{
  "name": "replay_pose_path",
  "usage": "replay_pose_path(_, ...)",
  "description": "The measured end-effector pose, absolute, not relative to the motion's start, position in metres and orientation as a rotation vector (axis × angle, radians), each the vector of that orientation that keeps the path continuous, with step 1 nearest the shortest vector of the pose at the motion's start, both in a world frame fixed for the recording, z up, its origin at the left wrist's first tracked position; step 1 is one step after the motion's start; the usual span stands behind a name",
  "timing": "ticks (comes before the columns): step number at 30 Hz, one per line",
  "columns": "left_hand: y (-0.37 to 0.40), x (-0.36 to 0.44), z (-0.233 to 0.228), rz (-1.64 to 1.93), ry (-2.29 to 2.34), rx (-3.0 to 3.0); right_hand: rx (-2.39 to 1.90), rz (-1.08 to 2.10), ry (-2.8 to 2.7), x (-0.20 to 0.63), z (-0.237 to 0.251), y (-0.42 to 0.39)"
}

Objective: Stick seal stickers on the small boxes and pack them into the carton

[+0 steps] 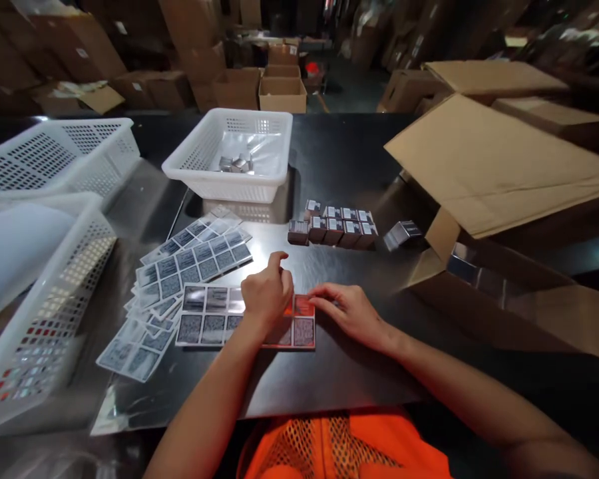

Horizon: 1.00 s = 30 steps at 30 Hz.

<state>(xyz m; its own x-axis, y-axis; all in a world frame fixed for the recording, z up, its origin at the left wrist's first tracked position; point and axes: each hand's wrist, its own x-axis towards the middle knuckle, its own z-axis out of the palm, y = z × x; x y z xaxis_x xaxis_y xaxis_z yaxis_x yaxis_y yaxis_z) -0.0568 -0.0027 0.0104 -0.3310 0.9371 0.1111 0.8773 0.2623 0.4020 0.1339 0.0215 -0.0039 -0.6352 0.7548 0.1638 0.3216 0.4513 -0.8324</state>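
Note:
A sheet of square code labels (214, 319) lies flat on the dark table just in front of me. My left hand (267, 294) rests on its middle, fingers bent, thumb and forefinger pinching at a label near the top edge. My right hand (347, 311) lies with fingertips pressed on the sheet's red right end (304, 307). More label sheets (190, 263) are fanned out to the left. A row of small labelled boxes (334, 227) stands behind the hands.
A white basket (274, 179) holding small silver boxes sits at the back centre. Two more white baskets (54, 279) are on the left. An open cardboard carton (494, 166) fills the right, with a silver box (402, 234) beside it. Cartons are stacked behind.

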Motion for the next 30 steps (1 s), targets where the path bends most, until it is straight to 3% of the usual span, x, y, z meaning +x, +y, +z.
replay_pose_path(6,0.005,-0.075,0.02,0.598,2.465,1.498,-0.46,0.419,-2.181,0.122,0.018,0.039)
replay_pose_path(10,0.005,-0.083,0.024,0.536,2.433,1.469,-0.811,0.214,-2.326,0.09,0.027,0.096)
replay_pose_path(17,0.004,-0.084,0.022,0.574,2.311,1.491,-0.779,0.319,-2.585,0.057,0.017,0.162)
replay_pose_path(25,-0.002,-0.085,0.011,0.972,1.537,1.728,-0.183,0.458,-2.568,0.127,0.027,0.083)
replay_pose_path(30,-0.009,-0.069,0.006,1.143,1.409,1.819,-0.302,0.594,-2.2,0.158,0.039,0.053)
